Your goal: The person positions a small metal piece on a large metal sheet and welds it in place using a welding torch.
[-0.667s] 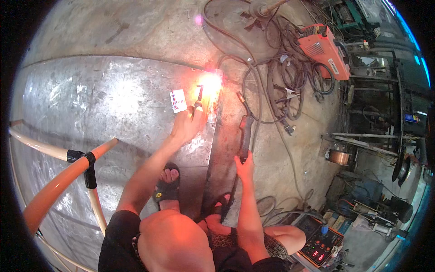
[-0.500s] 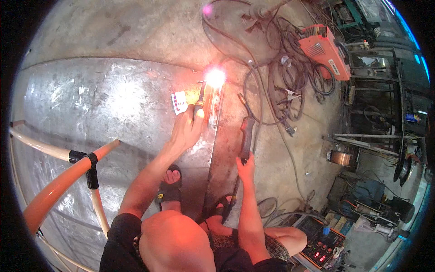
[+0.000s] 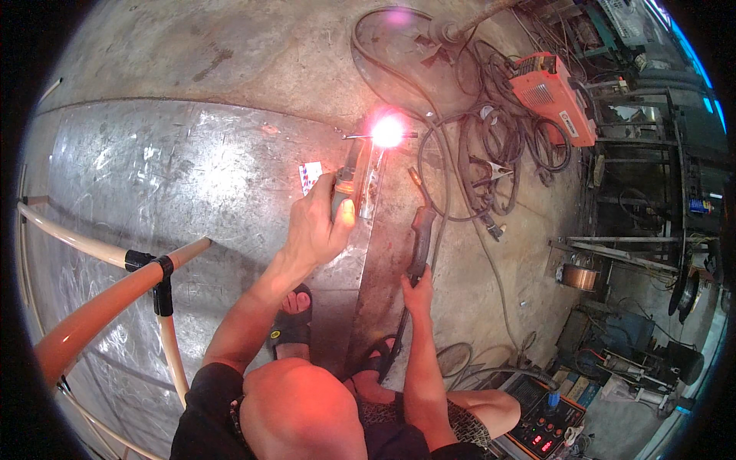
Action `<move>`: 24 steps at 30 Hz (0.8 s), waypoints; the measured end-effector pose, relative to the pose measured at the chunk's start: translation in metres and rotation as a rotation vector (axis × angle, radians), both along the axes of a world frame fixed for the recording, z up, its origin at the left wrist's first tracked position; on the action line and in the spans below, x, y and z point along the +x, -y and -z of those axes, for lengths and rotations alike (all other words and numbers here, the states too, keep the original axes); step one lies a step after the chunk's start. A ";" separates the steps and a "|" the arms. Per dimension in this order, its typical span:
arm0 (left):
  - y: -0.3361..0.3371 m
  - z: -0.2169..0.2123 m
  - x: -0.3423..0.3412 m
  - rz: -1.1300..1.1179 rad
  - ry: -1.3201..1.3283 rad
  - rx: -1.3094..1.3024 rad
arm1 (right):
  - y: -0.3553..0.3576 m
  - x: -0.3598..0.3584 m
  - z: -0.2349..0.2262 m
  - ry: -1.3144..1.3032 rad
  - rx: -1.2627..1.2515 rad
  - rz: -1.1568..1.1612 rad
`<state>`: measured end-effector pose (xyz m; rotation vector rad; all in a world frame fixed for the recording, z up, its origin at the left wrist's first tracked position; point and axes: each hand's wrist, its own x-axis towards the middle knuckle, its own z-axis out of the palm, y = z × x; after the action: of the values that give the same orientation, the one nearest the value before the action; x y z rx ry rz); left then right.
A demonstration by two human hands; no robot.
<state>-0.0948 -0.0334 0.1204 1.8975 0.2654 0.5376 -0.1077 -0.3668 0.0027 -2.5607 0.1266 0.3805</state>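
My left hand (image 3: pixel 318 222) is closed round a hand tool (image 3: pixel 346 180) with an orange-banded handle and dark shaft. I cannot make out its exact kind. Beyond its far end, a thin metal crosspiece (image 3: pixel 356 137) runs into a glaring white-pink light (image 3: pixel 387 131) that hides the spot around it. Below the light lies a narrow metal strip (image 3: pixel 371 195), along the edge of the steel sheet (image 3: pixel 253 169). My right hand (image 3: pixel 418 293) grips the rear of a dark welding gun (image 3: pixel 422 238); its copper-coloured nozzle (image 3: pixel 415 177) points away from me, apart from the light.
A printed card (image 3: pixel 310 175) lies left of my left hand. Beige pipe framing (image 3: pixel 107 310) stands at left. Cables and an orange-red machine (image 3: pixel 553 98) are at the far right; a control unit (image 3: pixel 540 418) sits near my right knee. Metal racks (image 3: pixel 632 192) line the right side.
The light and the crosspiece have shifted right, and more of the crosspiece shows. My left hand and its tool have moved slightly right; the right hand keeps its grip. The whole view has shifted slightly.
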 end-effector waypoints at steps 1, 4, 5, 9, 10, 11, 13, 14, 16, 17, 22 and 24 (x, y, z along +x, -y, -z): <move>0.000 -0.001 0.000 0.004 0.005 0.000 | 0.007 -0.001 0.010 0.040 -0.028 -0.021; 0.003 -0.003 0.001 -0.009 0.032 0.020 | 0.018 -0.002 0.025 0.097 -0.055 -0.045; 0.003 -0.003 0.000 -0.007 0.030 0.016 | 0.018 -0.003 0.026 0.104 -0.052 -0.048; 0.004 -0.007 -0.001 0.003 0.013 -0.015 | 0.016 -0.003 0.026 0.122 -0.029 -0.057; 0.004 -0.008 -0.001 0.006 0.005 -0.026 | 0.015 -0.003 0.025 0.125 -0.031 -0.064; 0.004 -0.008 -0.001 0.000 0.011 -0.023 | 0.013 -0.002 0.023 0.128 -0.034 -0.071; 0.004 -0.006 -0.001 -0.013 0.021 -0.018 | 0.009 -0.003 0.018 0.116 -0.030 -0.066; 0.005 -0.006 -0.001 -0.002 0.014 -0.035 | 0.009 -0.003 0.016 0.111 -0.031 -0.061; 0.005 -0.004 0.000 0.020 -0.003 -0.070 | 0.010 -0.002 0.016 0.089 -0.007 -0.047; 0.004 -0.003 -0.001 0.015 -0.001 -0.060 | 0.007 -0.002 0.014 0.075 0.008 -0.042; 0.004 -0.005 -0.001 0.004 0.013 -0.047 | 0.006 0.000 0.011 0.050 -0.017 -0.050; 0.004 -0.007 -0.002 0.024 -0.034 -0.072 | 0.007 -0.001 0.013 0.057 -0.025 -0.056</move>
<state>-0.0966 -0.0370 0.1275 1.8388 0.2801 0.4741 -0.1086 -0.3735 -0.0103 -2.6010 0.0395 0.3291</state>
